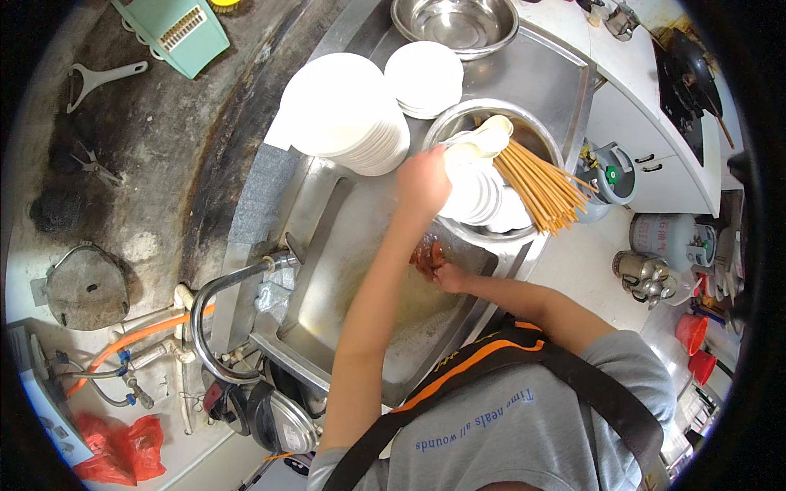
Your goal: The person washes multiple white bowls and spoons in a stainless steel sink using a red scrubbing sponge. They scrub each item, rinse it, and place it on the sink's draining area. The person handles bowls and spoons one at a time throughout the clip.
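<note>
My left hand point(424, 181) is at the near left side of a stack of white bowls point(473, 193), beside pale spoons point(491, 135). Its fingers are mostly hidden, so whether it grips a bowl or spoon cannot be told. Those bowls and spoons lie with a bundle of wooden chopsticks point(540, 187) in a round steel basin point(451, 116) at the sink's far right corner. Low in the steel sink point(325, 221), my right hand point(451, 277) holds a wet reddish-brown item point(427, 258), perhaps a cloth. Cloudy water point(405, 319) covers the sink's bottom.
Stacked white plates point(344, 104) and smaller white dishes point(424, 77) stand behind the sink, near another steel basin point(457, 24). A curved faucet point(215, 288) rises at the left. A grey cloth point(261, 193) covers part of the left rim. Gas cylinders point(608, 178) stand at the right.
</note>
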`<act>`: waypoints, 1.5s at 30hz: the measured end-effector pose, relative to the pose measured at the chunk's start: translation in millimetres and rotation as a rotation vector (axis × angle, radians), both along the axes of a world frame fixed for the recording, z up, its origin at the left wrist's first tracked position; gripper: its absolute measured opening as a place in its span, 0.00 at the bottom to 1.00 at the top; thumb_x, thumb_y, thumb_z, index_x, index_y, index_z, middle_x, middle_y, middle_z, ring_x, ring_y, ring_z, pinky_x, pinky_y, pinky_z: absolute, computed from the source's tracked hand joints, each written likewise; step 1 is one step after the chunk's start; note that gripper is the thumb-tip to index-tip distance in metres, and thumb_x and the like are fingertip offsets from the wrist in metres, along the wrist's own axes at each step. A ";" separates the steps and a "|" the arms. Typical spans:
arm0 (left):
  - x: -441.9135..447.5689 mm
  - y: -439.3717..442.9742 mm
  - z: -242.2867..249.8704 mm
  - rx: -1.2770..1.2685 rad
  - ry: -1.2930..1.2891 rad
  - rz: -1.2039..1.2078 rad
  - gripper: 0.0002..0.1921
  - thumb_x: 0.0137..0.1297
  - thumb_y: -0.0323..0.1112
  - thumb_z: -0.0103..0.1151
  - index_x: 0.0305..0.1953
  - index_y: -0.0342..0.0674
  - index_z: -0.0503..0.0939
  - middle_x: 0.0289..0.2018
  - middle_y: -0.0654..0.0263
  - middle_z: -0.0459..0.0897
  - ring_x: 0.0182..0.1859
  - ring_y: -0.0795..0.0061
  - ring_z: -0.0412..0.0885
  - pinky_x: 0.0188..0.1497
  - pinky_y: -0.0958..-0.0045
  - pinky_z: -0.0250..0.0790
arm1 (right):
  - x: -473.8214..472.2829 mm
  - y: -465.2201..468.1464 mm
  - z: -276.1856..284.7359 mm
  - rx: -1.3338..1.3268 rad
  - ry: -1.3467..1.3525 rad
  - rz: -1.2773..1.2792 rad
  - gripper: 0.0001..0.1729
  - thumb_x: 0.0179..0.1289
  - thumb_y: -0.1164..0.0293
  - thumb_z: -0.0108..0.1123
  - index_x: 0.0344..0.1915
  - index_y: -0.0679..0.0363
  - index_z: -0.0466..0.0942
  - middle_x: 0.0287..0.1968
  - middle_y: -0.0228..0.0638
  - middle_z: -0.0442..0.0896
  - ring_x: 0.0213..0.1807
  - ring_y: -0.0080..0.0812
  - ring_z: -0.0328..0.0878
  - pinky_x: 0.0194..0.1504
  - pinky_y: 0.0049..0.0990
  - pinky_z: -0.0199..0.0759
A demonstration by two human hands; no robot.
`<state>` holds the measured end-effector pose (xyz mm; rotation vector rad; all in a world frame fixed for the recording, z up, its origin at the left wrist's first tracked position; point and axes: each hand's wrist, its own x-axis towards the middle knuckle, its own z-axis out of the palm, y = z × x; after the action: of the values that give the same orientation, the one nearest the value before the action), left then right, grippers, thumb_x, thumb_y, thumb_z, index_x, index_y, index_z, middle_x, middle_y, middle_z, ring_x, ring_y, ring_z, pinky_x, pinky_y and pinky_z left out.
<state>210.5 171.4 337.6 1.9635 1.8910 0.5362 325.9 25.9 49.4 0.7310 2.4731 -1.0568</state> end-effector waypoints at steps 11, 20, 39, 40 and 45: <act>-49.0 -108.4 -129.2 0.269 -0.435 0.621 0.07 0.49 0.27 0.49 0.32 0.35 0.71 0.28 0.58 0.74 0.34 0.61 0.71 0.36 0.68 0.63 | -16.1 21.7 40.8 -0.824 0.027 -0.644 0.19 0.50 0.60 0.46 0.22 0.65 0.75 0.24 0.44 0.76 0.31 0.40 0.72 0.33 0.35 0.64; -100.3 -351.6 -303.1 -1.037 -0.036 0.954 0.14 0.50 0.39 0.50 0.35 0.36 0.74 0.31 0.53 0.76 0.35 0.58 0.74 0.38 0.64 0.66 | -85.4 31.9 36.1 -0.701 -0.269 -0.412 0.17 0.49 0.61 0.51 0.20 0.66 0.75 0.33 0.37 0.73 0.47 0.34 0.65 0.43 0.39 0.58; -91.6 -308.0 -290.0 -0.516 0.007 0.893 0.08 0.49 0.33 0.48 0.26 0.35 0.74 0.23 0.51 0.75 0.28 0.56 0.74 0.28 0.64 0.67 | -73.9 3.0 11.9 -0.269 -0.097 -0.190 0.17 0.44 0.61 0.55 0.29 0.64 0.74 0.28 0.42 0.76 0.31 0.40 0.71 0.31 0.40 0.63; -107.5 -310.0 -278.8 -0.429 0.062 0.903 0.08 0.50 0.33 0.48 0.27 0.34 0.73 0.22 0.50 0.75 0.28 0.55 0.74 0.27 0.64 0.67 | -77.1 6.4 16.4 -0.435 -0.092 -0.352 0.18 0.45 0.59 0.55 0.29 0.63 0.74 0.29 0.41 0.76 0.30 0.38 0.71 0.30 0.39 0.63; -102.5 -308.6 -262.4 -0.276 -0.982 1.332 0.14 0.54 0.35 0.47 0.41 0.35 0.69 0.36 0.57 0.74 0.36 0.64 0.72 0.34 0.69 0.65 | -72.2 2.8 50.8 -1.467 -0.114 -0.996 0.17 0.51 0.60 0.53 0.39 0.57 0.70 0.39 0.31 0.73 0.38 0.32 0.67 0.39 0.35 0.61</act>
<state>108.0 -137.2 75.2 -0.0909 2.0446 1.1577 253.7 28.7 100.2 1.2824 0.5458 -2.4567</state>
